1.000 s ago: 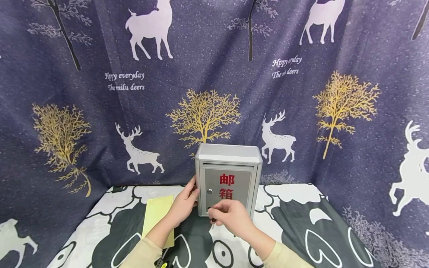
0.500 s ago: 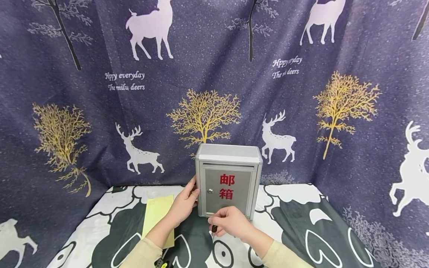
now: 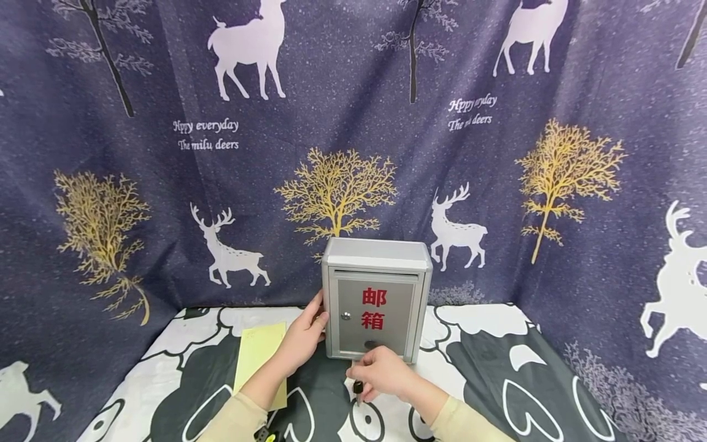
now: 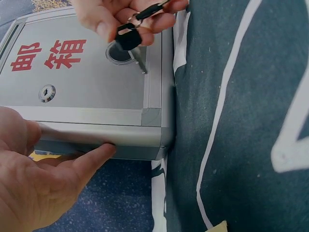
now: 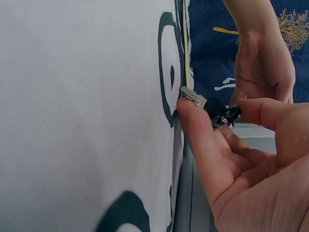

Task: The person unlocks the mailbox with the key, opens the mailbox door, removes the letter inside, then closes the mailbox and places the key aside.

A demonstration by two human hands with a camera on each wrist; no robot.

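Observation:
A silver-grey mailbox (image 3: 397, 307) with red characters stands upright against the back cloth. Its round keyhole lock (image 4: 47, 93) shows with no key in it. My left hand (image 3: 302, 339) touches the box's left side, thumb near the front edge and fingers fairly straight along the side. In front of the box's lower edge, my right hand (image 3: 382, 373) pinches small black-headed keys (image 4: 129, 38) between thumb and fingers. One metal key blade (image 5: 194, 95) sticks out from them. A dark oval (image 4: 119, 53) with a lighter rim sits low on the mailbox door.
A pale yellow sheet or envelope (image 3: 259, 350) lies left of the mailbox, partly under my left forearm. A dark item with a yellow-green patch (image 3: 269, 436) shows at the bottom edge. Behind hangs a deer-patterned cloth (image 3: 353, 123); a printed cloth (image 3: 497, 362) covers the table.
My right hand has moved down and slightly right, away from the mailbox front, with the keys in its grip. The left hand has stayed on the box's side.

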